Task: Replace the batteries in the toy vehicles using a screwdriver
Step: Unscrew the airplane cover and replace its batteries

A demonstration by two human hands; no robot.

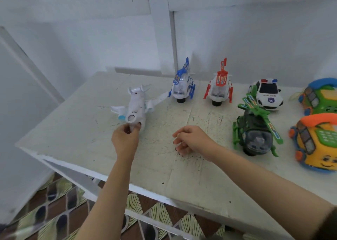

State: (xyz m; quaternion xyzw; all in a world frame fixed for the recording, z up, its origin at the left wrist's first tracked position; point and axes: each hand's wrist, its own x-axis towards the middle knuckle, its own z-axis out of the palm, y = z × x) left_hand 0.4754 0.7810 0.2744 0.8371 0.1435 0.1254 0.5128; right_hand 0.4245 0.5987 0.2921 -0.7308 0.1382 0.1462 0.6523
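Observation:
A white toy airplane lies belly-up on the worn white table, nose toward me. My left hand pinches its nose between thumb and fingers. My right hand hovers over the table middle with loosely curled fingers and holds nothing. A blue helicopter and a red helicopter stand at the back. A green helicopter sits to the right of my right hand. No screwdriver or batteries are in view.
A white police car stands behind the green helicopter. Two toy phone-cars, one green and one yellow-orange, sit at the right edge. White walls rise behind. The table's front edge drops to a patterned floor.

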